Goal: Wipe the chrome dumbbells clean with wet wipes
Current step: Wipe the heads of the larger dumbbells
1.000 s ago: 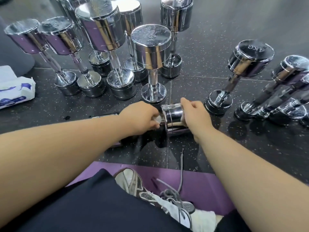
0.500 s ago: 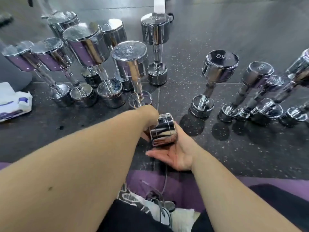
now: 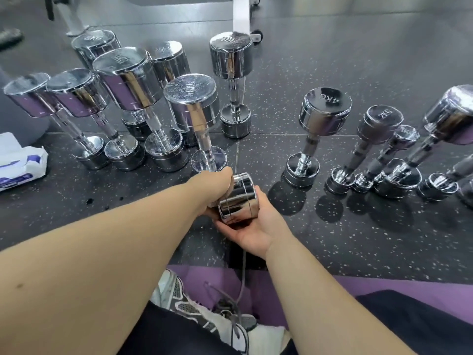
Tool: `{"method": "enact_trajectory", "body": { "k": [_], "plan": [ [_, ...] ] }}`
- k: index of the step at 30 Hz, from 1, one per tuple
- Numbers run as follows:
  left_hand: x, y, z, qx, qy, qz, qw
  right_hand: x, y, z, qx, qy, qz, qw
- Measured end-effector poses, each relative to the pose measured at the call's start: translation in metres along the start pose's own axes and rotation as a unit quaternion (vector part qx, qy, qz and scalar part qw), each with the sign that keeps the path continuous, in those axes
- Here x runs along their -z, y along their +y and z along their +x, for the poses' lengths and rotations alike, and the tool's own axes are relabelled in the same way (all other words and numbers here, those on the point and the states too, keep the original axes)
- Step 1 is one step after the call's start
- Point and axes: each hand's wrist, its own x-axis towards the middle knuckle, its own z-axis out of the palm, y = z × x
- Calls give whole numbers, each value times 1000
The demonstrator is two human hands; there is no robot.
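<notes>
Dark speckled gym floor [image 3: 358, 239], crowded with upright chrome dumbbells [image 3: 194, 106]; wipes pack [image 3: 20, 162] at far left. Small dumbbell [image 3: 238, 201] held just above the floor near the middle, between both hands. Probably dense for its size, rigid, slick on the polished chrome and slicker once wet; best gripped at the handle, head supported from below. Left hand [image 3: 215, 185] closed at the handle end, fingers hidden. Right hand [image 3: 250, 229] palm-up, cupped under the head, thumb along its side. No wipe visible.
</notes>
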Motion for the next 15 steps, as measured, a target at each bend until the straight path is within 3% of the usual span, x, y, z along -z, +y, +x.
{"method": "enact_trajectory", "body": {
  "k": [4,8,11,15],
  "plan": [
    [11,6,-16,-33,90,-54,994,-19,-7,-23,44,-42,-59,996],
    [27,22,-35,-82,138,-198,967,-46,-27,-57,105,-65,-169,978],
    [28,33,-40,-114,102,-284,946,-61,-46,-84,178,-62,-253,949],
    [18,45,-46,-123,-58,-419,898,-71,-68,-112,255,-51,-376,889]
  ]
}}
